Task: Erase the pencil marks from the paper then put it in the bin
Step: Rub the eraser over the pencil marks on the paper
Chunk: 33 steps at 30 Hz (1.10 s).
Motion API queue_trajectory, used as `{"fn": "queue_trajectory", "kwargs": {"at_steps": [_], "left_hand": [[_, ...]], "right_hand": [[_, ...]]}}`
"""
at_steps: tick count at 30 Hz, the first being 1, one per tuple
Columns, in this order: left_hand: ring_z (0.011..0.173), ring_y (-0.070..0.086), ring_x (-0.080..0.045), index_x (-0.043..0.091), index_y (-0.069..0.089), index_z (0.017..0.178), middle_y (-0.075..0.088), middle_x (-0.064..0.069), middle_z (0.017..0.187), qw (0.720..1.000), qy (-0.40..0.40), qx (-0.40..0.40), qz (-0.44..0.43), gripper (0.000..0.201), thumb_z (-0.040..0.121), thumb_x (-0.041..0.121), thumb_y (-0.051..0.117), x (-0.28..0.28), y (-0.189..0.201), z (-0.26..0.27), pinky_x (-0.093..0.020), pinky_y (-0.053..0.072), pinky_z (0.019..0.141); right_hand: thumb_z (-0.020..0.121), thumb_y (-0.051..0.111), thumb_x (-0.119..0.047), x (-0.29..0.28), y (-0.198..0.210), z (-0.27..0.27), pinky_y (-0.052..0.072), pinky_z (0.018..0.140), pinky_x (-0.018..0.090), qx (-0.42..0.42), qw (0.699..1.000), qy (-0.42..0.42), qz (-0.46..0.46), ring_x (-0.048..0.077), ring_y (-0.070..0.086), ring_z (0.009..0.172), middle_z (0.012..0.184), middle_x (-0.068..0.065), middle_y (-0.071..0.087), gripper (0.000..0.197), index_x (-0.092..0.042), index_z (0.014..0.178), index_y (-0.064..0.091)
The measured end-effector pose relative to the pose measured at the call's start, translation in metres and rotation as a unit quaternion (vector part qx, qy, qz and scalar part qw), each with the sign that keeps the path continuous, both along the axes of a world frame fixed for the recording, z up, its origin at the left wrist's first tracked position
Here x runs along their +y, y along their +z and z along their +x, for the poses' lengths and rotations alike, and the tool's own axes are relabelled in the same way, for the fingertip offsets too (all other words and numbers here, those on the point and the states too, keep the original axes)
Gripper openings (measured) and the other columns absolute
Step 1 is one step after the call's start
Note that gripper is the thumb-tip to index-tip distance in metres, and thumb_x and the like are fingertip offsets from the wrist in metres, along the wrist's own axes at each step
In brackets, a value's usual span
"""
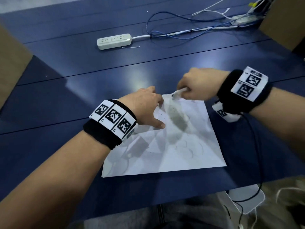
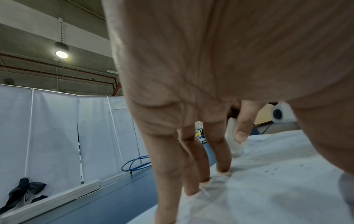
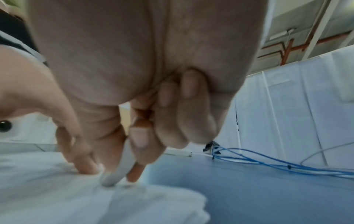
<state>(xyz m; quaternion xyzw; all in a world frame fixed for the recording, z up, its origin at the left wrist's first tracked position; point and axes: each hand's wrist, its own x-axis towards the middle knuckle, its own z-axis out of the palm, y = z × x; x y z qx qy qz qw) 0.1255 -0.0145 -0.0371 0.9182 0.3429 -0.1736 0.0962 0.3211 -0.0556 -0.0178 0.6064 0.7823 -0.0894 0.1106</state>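
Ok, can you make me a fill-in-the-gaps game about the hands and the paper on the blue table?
1. The right hand pinches a small white ____ against the sheet.
2. The left hand presses its straight fingers on the white sheet of ____.
3. A grey pencil smudge sits between the two ____.
4. The white power strip lies on the dark ____ table, beyond the sheet.

Missing words: eraser; paper; hands; blue
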Motion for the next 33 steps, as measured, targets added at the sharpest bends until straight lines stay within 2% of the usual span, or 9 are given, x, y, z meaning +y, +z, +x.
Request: {"fn": "queue_trajectory", "kwargs": {"at_steps": [4, 6, 10, 13, 17, 20, 25, 31, 33], "left_hand": [[0.108, 0.047, -0.022, 0.026, 0.050, 0.132, 0.042, 0.002, 0.115, 1.000, -0.004, 0.006, 0.004, 0.079, 0.069, 0.069, 0.069, 0.001, -0.002, -0.001, -0.031, 0.040, 0.076], [0.107, 0.047, -0.021, 0.025, 0.050, 0.131, 0.042, 0.001, 0.115, 1.000, -0.002, 0.005, 0.006, 0.080, 0.067, 0.070, 0.070, 0.002, -0.003, -0.001, -0.033, 0.043, 0.077], [0.109, 0.047, -0.022, 0.026, 0.051, 0.129, 0.043, 0.001, 0.116, 1.000, -0.005, 0.005, 0.001, 0.076, 0.069, 0.068, 0.069, 0.002, -0.002, 0.000, -0.032, 0.041, 0.077], [0.110, 0.047, -0.021, 0.027, 0.051, 0.130, 0.042, 0.003, 0.116, 1.000, -0.001, -0.001, 0.001, 0.075, 0.070, 0.068, 0.069, 0.001, -0.002, -0.002, -0.031, 0.040, 0.077], [0.112, 0.046, -0.023, 0.030, 0.044, 0.139, 0.043, 0.001, 0.118, 1.000, -0.005, -0.009, 0.003, 0.085, 0.069, 0.070, 0.069, 0.002, -0.005, -0.003, -0.034, 0.044, 0.082], [0.111, 0.046, -0.022, 0.038, 0.036, 0.144, 0.042, 0.002, 0.117, 1.000, -0.009, -0.019, 0.001, 0.088, 0.069, 0.069, 0.069, 0.001, -0.005, -0.002, -0.032, 0.041, 0.080], [0.111, 0.047, -0.024, 0.043, 0.035, 0.143, 0.041, 0.001, 0.116, 1.000, -0.007, -0.020, -0.005, 0.083, 0.071, 0.072, 0.064, -0.001, -0.001, -0.002, -0.031, 0.038, 0.079], [0.111, 0.047, -0.025, 0.037, 0.042, 0.141, 0.043, 0.000, 0.118, 1.000, -0.002, -0.005, 0.013, 0.089, 0.065, 0.077, 0.065, -0.002, -0.003, 0.002, -0.035, 0.045, 0.085], [0.110, 0.047, -0.025, 0.037, 0.044, 0.139, 0.043, 0.001, 0.116, 1.000, 0.001, -0.001, 0.008, 0.086, 0.065, 0.076, 0.066, -0.003, -0.002, 0.003, -0.038, 0.048, 0.087]], "right_hand": [[0.088, 0.051, -0.040, -0.026, 0.000, -0.003, 0.048, 0.062, 0.037, 0.044, 0.992, 0.089, -0.076, 0.019, 0.048, 0.062, 0.067, 0.006, 0.059, 0.029, -0.015, 0.086, 0.065], [0.084, 0.045, -0.051, -0.044, 0.005, -0.012, 0.048, 0.059, 0.039, 0.067, 0.978, 0.118, -0.160, 0.020, 0.047, 0.062, 0.062, 0.004, 0.055, 0.040, -0.015, 0.079, 0.061], [0.086, 0.051, -0.036, -0.011, -0.003, -0.008, 0.052, 0.064, 0.038, 0.001, 0.998, 0.051, -0.034, 0.027, 0.057, 0.071, 0.067, 0.003, 0.060, 0.027, -0.016, 0.088, 0.069], [0.086, 0.042, -0.043, 0.003, -0.005, 0.000, 0.053, 0.067, 0.038, -0.024, 1.000, 0.012, 0.007, 0.033, 0.061, 0.083, 0.080, 0.008, 0.068, 0.038, -0.018, 0.093, 0.070], [0.091, 0.051, -0.036, -0.039, -0.001, -0.012, 0.050, 0.063, 0.036, 0.055, 0.992, 0.072, -0.088, 0.013, 0.054, 0.063, 0.065, 0.002, 0.059, 0.025, -0.016, 0.089, 0.065], [0.090, 0.048, -0.040, -0.044, -0.002, -0.017, 0.049, 0.062, 0.039, 0.059, 0.990, 0.074, -0.104, 0.015, 0.051, 0.061, 0.061, 0.003, 0.054, 0.029, -0.015, 0.081, 0.060], [0.088, 0.047, -0.038, -0.002, -0.003, 0.000, 0.056, 0.073, 0.043, -0.025, 0.999, -0.024, -0.006, 0.034, 0.062, 0.085, 0.082, 0.006, 0.066, 0.029, -0.022, 0.097, 0.069], [0.086, 0.050, -0.051, -0.045, 0.004, -0.011, 0.052, 0.062, 0.035, 0.075, 0.974, 0.097, -0.189, 0.011, 0.055, 0.062, 0.065, -0.001, 0.061, 0.035, -0.022, 0.095, 0.067], [0.088, 0.054, -0.040, -0.032, 0.000, -0.008, 0.055, 0.066, 0.036, 0.047, 0.990, 0.070, -0.114, 0.013, 0.059, 0.066, 0.067, -0.003, 0.064, 0.024, -0.025, 0.099, 0.069]]}}
